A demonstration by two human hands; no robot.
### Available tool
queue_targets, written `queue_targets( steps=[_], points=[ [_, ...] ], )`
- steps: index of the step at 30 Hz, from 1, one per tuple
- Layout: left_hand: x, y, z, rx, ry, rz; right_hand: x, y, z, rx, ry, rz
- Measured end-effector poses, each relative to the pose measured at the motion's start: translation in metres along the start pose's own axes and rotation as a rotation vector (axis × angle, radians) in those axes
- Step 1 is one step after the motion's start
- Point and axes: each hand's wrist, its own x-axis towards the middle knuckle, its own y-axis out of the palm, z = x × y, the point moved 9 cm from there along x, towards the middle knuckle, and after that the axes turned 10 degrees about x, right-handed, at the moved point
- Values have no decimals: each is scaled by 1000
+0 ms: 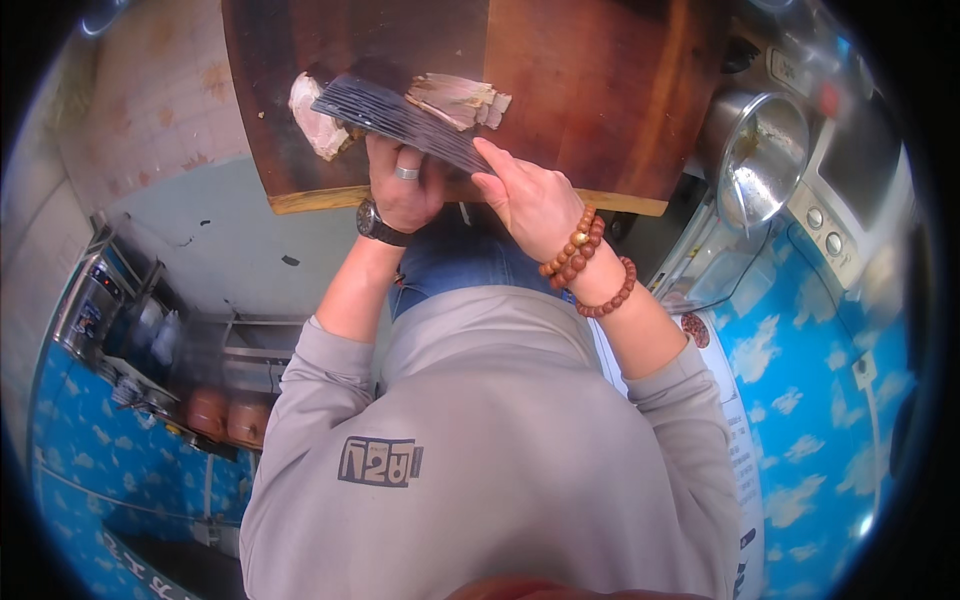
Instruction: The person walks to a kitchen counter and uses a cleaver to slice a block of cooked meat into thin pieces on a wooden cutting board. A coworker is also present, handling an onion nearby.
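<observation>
My right hand [529,199], with wooden bead bracelets at its wrist, grips the near end of a broad cleaver with a ridged-looking dark blade [397,124]. The blade slants up and left over a thick wooden cutting board [600,112]. Below the blade is my left hand [405,184], with a ring and a wristwatch; its fingertips are hidden behind the blade. Left of the blade's far end lies a pale piece of cooked meat [311,120], partly covered. Thin, overlapping meat slices [457,97] lie beyond the blade, to its right.
A steel pot [765,161] stands right of the board, beside a white appliance with knobs [825,232]. Clear plastic containers [720,262] are below the pot. At the lower left, brown pots [225,415] sit on a shelf. The board's front edge [322,200] is near my waist.
</observation>
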Motion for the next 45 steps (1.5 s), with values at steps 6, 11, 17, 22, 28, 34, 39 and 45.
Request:
queue_targets(
  steps=[6,11,17,22,28,34,39,45],
  points=[
    [5,-6,-14,99,135,-16,-23,-26,-15,73,96,10],
    [-20,14,29,-297,-249,24,-49,-41,24,-12,151,69],
    [-41,30,54,-395,-375,123,-61,-50,35,10,212,119],
    [-45,33,59,-324,-395,154,-58,-48,34,10,277,167],
    [-46,31,59,-625,-545,7,-42,-42,37,21,211,123],
    [-27,19,35,-197,-210,132,-24,-26,30,-17,206,117],
    [1,-3,-5,87,109,-4,-8,-11,19,-23,139,85],
    [1,-2,-3,72,96,-3,8,9,7,-6,-17,-9]
  ],
)
